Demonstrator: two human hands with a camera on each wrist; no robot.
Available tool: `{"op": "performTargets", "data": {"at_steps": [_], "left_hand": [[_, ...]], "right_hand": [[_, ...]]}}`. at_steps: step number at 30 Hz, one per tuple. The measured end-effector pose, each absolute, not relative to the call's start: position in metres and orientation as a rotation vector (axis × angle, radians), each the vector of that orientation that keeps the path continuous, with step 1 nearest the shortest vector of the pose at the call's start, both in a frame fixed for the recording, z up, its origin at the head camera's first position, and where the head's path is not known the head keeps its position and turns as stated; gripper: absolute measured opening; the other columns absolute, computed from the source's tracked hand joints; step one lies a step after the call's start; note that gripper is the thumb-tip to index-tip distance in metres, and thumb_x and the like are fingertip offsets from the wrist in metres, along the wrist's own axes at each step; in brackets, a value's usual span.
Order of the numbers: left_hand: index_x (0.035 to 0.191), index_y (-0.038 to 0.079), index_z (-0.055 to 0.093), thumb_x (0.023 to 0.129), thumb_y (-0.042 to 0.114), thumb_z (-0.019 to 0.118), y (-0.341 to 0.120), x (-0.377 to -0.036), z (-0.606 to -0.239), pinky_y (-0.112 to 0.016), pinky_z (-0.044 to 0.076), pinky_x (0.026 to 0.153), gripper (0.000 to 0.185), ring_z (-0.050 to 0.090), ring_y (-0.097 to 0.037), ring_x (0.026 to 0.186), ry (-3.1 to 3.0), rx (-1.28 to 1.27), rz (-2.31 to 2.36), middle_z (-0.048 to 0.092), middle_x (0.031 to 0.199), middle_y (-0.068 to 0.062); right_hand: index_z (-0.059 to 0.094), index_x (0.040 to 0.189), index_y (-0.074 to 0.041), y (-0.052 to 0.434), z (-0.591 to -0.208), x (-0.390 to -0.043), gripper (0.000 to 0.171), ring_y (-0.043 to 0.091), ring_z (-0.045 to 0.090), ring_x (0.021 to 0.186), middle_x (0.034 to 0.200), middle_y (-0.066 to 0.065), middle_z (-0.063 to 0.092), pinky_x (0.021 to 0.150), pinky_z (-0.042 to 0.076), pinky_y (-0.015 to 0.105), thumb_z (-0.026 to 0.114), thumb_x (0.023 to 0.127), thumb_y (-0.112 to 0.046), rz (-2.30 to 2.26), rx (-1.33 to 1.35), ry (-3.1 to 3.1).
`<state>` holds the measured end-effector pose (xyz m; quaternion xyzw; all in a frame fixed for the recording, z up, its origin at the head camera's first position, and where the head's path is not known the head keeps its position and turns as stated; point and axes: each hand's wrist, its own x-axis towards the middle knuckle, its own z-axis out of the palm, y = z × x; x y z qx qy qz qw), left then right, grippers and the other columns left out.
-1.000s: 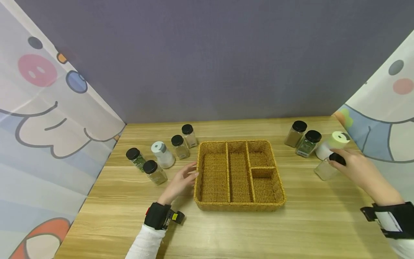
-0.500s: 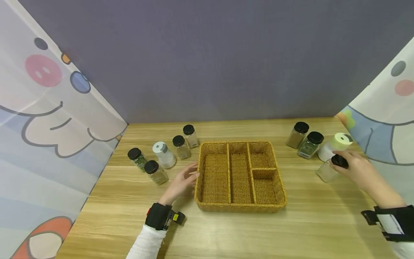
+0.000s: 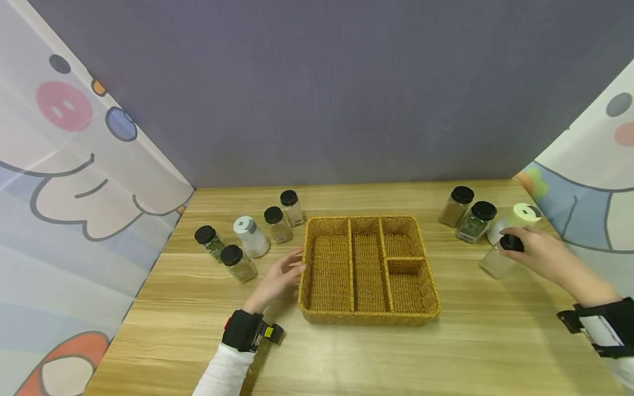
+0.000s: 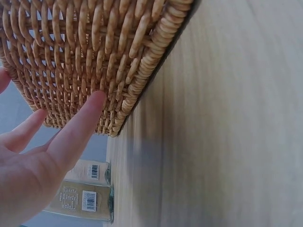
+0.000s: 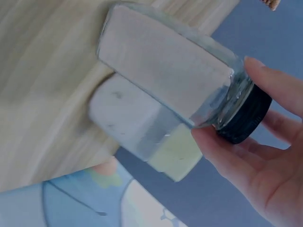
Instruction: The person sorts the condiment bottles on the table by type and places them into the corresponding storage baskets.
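My right hand (image 3: 545, 254) grips a glass spice jar (image 5: 165, 66) by its black lid, thumb on one side and fingers on the other. Pale powder fills most of that jar, which tilts a little in the head view. Behind it stands a white shaker with a yellow-green cap (image 3: 526, 213), partly covered by the hand. My left hand (image 3: 277, 279) is at the left side of a woven basket (image 3: 369, 317) divided into several compartments. Its fingers are extended, and in the left wrist view the fingertips (image 4: 97, 98) are right at the wicker wall (image 4: 80, 52).
Left of the basket stand a green-herb jar (image 3: 210, 242), a tan-powder jar (image 3: 240, 267), a white shaker (image 3: 252, 239) and two small black-lidded jars, one of them a brown-powder jar (image 3: 278, 226). At the right back are a brown spice jar (image 3: 453, 212) and another herb jar (image 3: 473, 225).
My right hand has shifted slightly left with the spice jar in its grip. The left hand keeps its place beside the basket, and the view has shifted a little.
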<state>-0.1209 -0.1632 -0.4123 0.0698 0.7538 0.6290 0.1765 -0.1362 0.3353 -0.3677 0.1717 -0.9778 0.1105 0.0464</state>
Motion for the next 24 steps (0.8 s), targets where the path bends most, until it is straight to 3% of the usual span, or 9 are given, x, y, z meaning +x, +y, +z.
{"op": "performTargets", "data": {"at_steps": [11, 20, 24], "left_hand": [[0.135, -0.002, 0.027, 0.09, 0.013, 0.05, -0.163, -0.121, -0.412, -0.036, 0.046, 0.089, 0.053, 0.043, -0.039, 0.114, 2.139, 0.21, 1.786, 0.034, 0.131, -0.029], [0.135, 0.003, 0.031, 0.088, 0.021, 0.055, -0.169, -0.129, -0.436, -0.035, 0.047, 0.087, 0.056, 0.045, -0.034, 0.113, 2.13, 0.203, 1.823, 0.036, 0.131, -0.025], [0.135, 0.005, 0.033, 0.087, 0.023, 0.056, -0.169, -0.129, -0.438, -0.035, 0.047, 0.087, 0.056, 0.046, -0.034, 0.112, 2.145, 0.202, 1.827, 0.038, 0.13, -0.023]], "right_hand": [[0.055, 0.102, 0.011, 0.306, -0.335, -0.154, 0.039, 0.033, 0.057, 0.067, 0.09, 0.03, 0.054, 0.052, 0.047, 0.04, 0.071, 0.069, -0.002, 0.344, 0.744, -2.944], [0.055, 0.105, 0.007, 0.283, -0.305, -0.17, 0.037, 0.038, 0.057, 0.084, 0.097, 0.026, 0.058, 0.065, 0.048, 0.047, 0.07, 0.072, -0.004, 0.335, 0.843, -2.954], [0.053, 0.109, 0.006, 0.271, -0.293, -0.176, 0.04, 0.029, 0.058, 0.075, 0.098, 0.025, 0.057, 0.057, 0.046, 0.037, 0.068, 0.075, -0.007, 0.346, 0.828, -3.038]]}}
